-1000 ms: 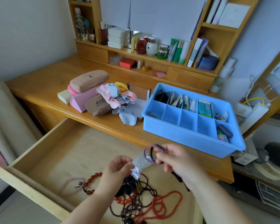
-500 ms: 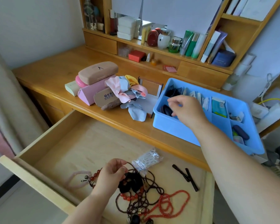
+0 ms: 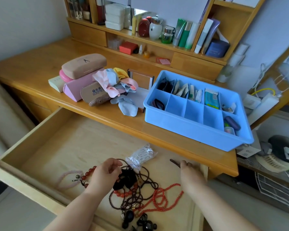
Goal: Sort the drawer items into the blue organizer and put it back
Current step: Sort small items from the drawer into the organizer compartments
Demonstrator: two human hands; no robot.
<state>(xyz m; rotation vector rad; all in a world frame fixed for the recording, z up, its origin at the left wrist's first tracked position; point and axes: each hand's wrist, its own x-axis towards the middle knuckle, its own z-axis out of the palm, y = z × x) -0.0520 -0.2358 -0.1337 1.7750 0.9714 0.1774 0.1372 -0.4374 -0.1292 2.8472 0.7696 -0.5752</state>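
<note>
Head view shows the open drawer (image 3: 40, 144) under the counter (image 3: 32, 52), and the blue organizer (image 3: 195, 129) standing on the counter at the right, well apart from the things left in the drawer. The right hand (image 3: 188, 169) is low at the right back corner of the drawer, and its fingers (image 3: 183, 164) are bent down onto the dark hair clips (image 3: 174, 162). One clip end shows just beside the fingers; I cannot tell if the clips are already pinched or only touched. The left hand (image 3: 107, 170) rests on the bead tangle (image 3: 140, 189), with fingers curled loosely near a black scrunchie (image 3: 125, 177); a firm hold is not visible.

I judge the step in hand is picking up the clips. They are thin and lie flat on the wood, so it seems best to slide them a little with the fingertips, or lift one end first, and then pinch both together. The bag of floss picks (image 3: 141, 155) lies near, so the reach should stay to the right of it. An empty front compartment of the organizer, beside the one with hair ties (image 3: 158, 104), looks a fitting place.
</note>
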